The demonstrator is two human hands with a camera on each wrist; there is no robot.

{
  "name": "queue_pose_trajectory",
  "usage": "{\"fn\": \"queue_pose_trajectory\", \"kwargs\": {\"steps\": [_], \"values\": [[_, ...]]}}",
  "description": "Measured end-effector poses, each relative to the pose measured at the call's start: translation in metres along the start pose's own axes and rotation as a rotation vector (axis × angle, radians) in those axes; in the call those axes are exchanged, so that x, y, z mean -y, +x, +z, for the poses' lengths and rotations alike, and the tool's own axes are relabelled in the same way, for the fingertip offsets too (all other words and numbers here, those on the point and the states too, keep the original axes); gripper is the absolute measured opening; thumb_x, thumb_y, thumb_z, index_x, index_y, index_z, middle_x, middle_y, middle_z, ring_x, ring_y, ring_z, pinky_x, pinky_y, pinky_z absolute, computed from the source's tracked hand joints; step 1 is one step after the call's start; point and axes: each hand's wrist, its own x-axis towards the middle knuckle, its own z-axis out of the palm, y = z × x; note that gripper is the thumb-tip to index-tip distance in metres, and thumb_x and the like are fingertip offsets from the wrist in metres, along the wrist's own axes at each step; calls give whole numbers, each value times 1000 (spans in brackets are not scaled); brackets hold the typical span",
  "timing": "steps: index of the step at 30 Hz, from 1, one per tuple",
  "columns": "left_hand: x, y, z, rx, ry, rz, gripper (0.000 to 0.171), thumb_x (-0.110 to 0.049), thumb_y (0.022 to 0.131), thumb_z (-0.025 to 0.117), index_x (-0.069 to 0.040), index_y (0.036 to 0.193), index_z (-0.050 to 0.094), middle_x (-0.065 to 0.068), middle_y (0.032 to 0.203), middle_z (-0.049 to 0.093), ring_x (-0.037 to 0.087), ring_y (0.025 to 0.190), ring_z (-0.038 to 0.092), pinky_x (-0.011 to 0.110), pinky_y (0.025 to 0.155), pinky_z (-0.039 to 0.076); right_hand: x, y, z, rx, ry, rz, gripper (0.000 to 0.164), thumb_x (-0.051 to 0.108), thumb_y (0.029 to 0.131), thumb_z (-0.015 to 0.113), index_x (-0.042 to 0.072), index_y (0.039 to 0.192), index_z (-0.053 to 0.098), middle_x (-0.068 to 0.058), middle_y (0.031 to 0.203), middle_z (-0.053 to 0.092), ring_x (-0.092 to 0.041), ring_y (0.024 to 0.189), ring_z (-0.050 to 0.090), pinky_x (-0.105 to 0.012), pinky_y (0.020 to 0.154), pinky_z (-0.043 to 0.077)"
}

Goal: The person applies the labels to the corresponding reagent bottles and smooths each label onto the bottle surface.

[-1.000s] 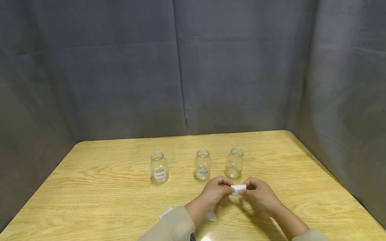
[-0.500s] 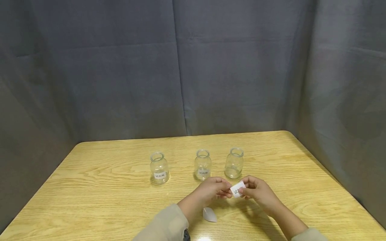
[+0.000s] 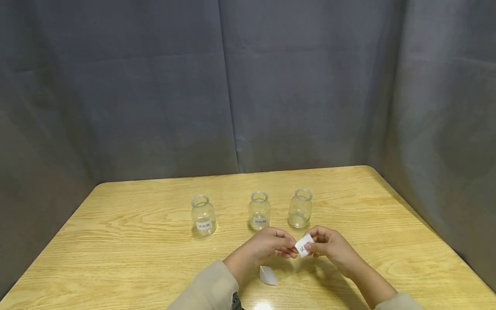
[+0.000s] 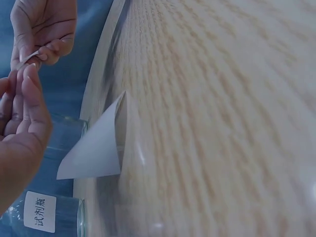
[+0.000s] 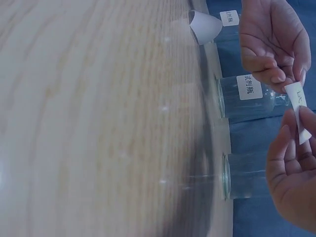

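My right hand [image 3: 329, 247] pinches a small white label [image 3: 304, 245] with black handwriting between thumb and fingers, above the table. On the other side my left hand [image 3: 267, 245] has its thumb and fingertips at the label's left corner and pinches it there. The label [image 5: 297, 111] is tilted in the right wrist view and seen almost edge-on in the left wrist view. Beyond the hands stand a left glass jar [image 3: 203, 215] and a middle glass jar [image 3: 259, 211], each with a white label, and a right glass jar [image 3: 300, 210] without a visible label.
A curled piece of white paper [image 3: 268, 275] lies on the wooden table [image 3: 128, 241] near my left forearm. Grey cloth [image 3: 162, 86] hangs behind the table and along its sides.
The label was held level between both hands; it is now turned diagonally, mostly in my right hand. My left hand and forearm shifted slightly left, exposing more of the curled paper.
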Motion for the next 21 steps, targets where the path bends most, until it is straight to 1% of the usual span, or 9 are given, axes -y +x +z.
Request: {"fn": "queue_pose_trajectory", "kwargs": {"steps": [5, 8, 12, 16, 19, 21], "values": [[2, 1, -3, 60, -8, -6, 20, 0, 82, 51, 17, 94, 53, 7, 71, 62, 11, 63, 59, 20, 59, 47, -3, -1, -1, 33, 19, 6, 17, 7, 80, 58, -2, 92, 51, -3, 79, 53, -13, 71, 51, -28, 64, 44], [3, 1, -5, 84, -11, -3, 21, 0, 82, 51, 18, 94, 52, 6, 71, 62, 11, 63, 59, 20, 59, 47, -3, 0, -2, 44, 27, 13, 15, 8, 80, 59, 0, 91, 53, -2, 79, 53, -13, 71, 51, -27, 65, 45], [1, -1, -5, 93, -3, 2, 21, 1, 82, 52, 19, 93, 53, 8, 73, 62, 12, 64, 59, 23, 61, 48, -5, 0, -2, 55, 46, 11, 11, 7, 79, 59, 4, 90, 55, -1, 78, 54, -12, 71, 52, -28, 65, 45], [1, -3, -4, 95, 15, -2, 21, 1, 82, 53, 18, 93, 53, 11, 74, 63, 12, 64, 59, 26, 64, 49, -6, 0, -2, 87, 68, -1, 10, 5, 80, 57, 5, 90, 55, -1, 79, 54, -12, 71, 52, -29, 67, 45], [1, -2, -4, 98, 21, -1, 21, 0, 82, 53, 18, 93, 54, 11, 74, 63, 12, 64, 59, 26, 64, 49, -7, 0, -3, 101, 77, -2, 10, 5, 81, 57, 5, 91, 55, -1, 80, 55, -12, 72, 52, -29, 67, 45], [2, -2, -4, 94, 15, 4, 21, 0, 82, 53, 18, 93, 53, 9, 74, 63, 12, 64, 59, 25, 63, 49, -7, 0, -3, 93, 75, -1, 10, 6, 81, 57, 6, 90, 56, -1, 80, 56, -12, 71, 53, -29, 67, 45]]}}
